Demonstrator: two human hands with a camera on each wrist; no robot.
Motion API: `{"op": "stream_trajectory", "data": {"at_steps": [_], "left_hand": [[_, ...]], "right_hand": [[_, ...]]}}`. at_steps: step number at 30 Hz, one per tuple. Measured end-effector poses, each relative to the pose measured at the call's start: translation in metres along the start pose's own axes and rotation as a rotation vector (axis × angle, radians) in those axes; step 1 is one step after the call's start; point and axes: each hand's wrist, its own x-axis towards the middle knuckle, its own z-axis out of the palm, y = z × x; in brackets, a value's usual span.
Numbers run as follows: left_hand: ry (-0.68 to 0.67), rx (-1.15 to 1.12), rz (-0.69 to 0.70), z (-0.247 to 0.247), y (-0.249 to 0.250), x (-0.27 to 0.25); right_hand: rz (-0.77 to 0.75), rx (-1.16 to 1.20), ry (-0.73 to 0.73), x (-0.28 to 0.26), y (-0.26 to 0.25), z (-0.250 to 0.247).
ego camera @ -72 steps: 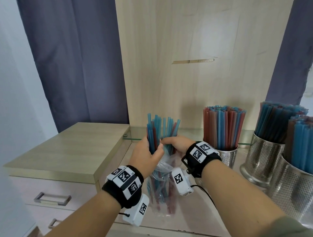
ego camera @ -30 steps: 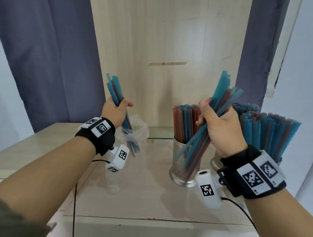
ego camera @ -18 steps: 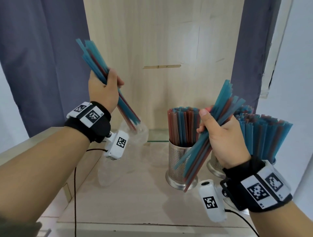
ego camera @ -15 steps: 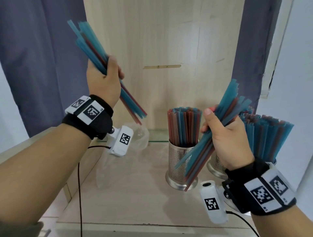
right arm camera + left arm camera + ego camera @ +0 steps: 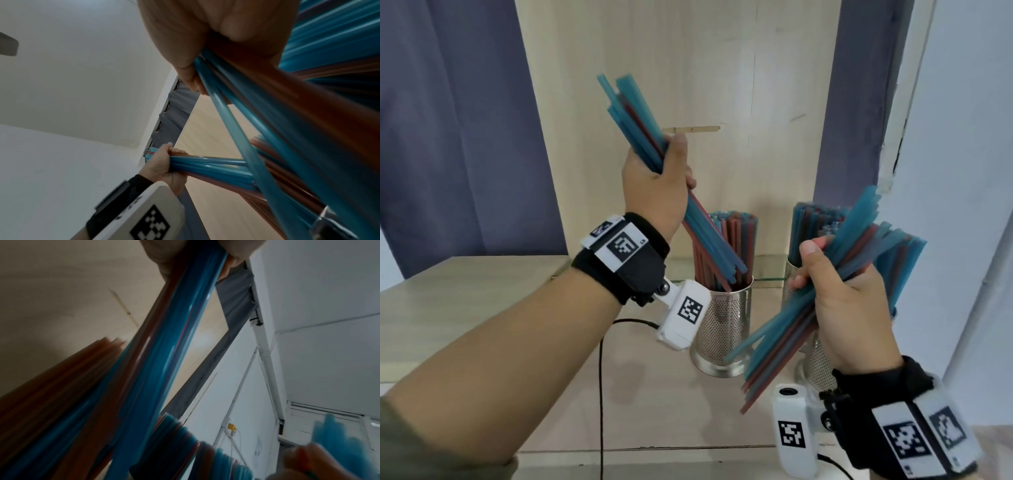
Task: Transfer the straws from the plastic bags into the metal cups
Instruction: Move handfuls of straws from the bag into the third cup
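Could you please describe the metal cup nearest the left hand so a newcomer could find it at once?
Start at the pale wooden back panel. Below it, the perforated metal cup stands on the wooden top, left of the other straw-filled cups. It alone sits under the left hand.

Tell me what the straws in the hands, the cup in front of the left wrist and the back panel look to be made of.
Straws in the left hand: likely plastic, glossy and translucent blue and red, with bright highlights in the wrist views.
Cup: metal, probably stainless steel, shiny with fine perforations.
Back panel: pale wood or wood-look laminate; matte, faint grain.
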Motion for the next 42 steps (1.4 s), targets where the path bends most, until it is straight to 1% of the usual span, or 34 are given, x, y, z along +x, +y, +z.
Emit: {"op": "stream_trajectory", "data": {"at_steps": [4, 6, 8, 10, 12, 14, 16, 18, 20, 24, 27, 31, 32, 34, 35, 36, 37, 41, 42], "left_hand": [[0.031, 0.126, -0.017, 0.001, -0.024, -0.004], [0.086, 0.163, -0.033, 0.001, -0.032, -0.006], [0.139, 0.180, -0.015, 0.000, -0.035, -0.006], [0.145, 0.203, 0.023, 0.001, -0.036, -0.006], [0.070, 0.272, 0.067, 0.004, -0.041, -0.007], [-0.042, 0.400, 0.099, 0.005, -0.050, -0.011], [-0.129, 0.492, 0.096, 0.004, -0.059, -0.015], [-0.164, 0.526, 0.067, 0.000, -0.067, -0.012], [-0.208, 0.572, 0.010, -0.003, -0.075, -0.003], [-0.311, 0.759, -0.113, -0.012, -0.091, 0.005], [-0.316, 0.764, -0.156, -0.019, -0.105, -0.003], [-0.320, 0.735, -0.084, -0.024, -0.110, -0.008], [-0.343, 0.699, -0.067, -0.026, -0.112, -0.008], [-0.413, 0.631, -0.078, -0.030, -0.114, -0.005], [-0.452, 0.638, -0.073, -0.032, -0.114, -0.002], [-0.487, 0.672, -0.036, -0.035, -0.114, 0.003], [-0.510, 0.724, 0.019, -0.037, -0.115, 0.008], [-0.551, 0.910, 0.358, -0.038, -0.104, 0.029], [-0.575, 0.923, 0.394, -0.036, -0.099, 0.034]], "right_hand": [[-0.009, -0.024, -0.015, -0.007, 0.000, -0.006], [-0.005, -0.017, -0.022, -0.011, -0.002, -0.010], [0.017, -0.007, -0.025, -0.014, -0.004, -0.012], [0.052, 0.011, -0.033, -0.015, -0.005, -0.014], [0.076, 0.027, -0.038, -0.015, -0.003, -0.016], [0.084, 0.037, -0.039, -0.015, -0.001, -0.016], [0.085, 0.052, -0.043, -0.015, -0.001, -0.016], [0.087, 0.068, -0.049, -0.015, -0.002, -0.017], [0.090, 0.083, -0.051, -0.015, -0.002, -0.017], [0.093, 0.090, -0.055, -0.017, -0.002, -0.016], [0.072, 0.073, -0.067, -0.020, -0.004, -0.014], [0.046, 0.056, -0.084, -0.022, -0.005, -0.012], [0.045, 0.057, -0.087, -0.022, -0.004, -0.012], [0.052, 0.062, -0.091, -0.023, -0.003, -0.011], [0.056, 0.065, -0.095, -0.024, -0.002, -0.011], [0.058, 0.070, -0.099, -0.024, -0.001, -0.010], [0.058, 0.072, -0.102, -0.024, 0.001, -0.010], [0.058, 0.078, -0.107, -0.023, 0.009, -0.008], [0.063, 0.083, -0.108, -0.023, 0.011, -0.007]]}}
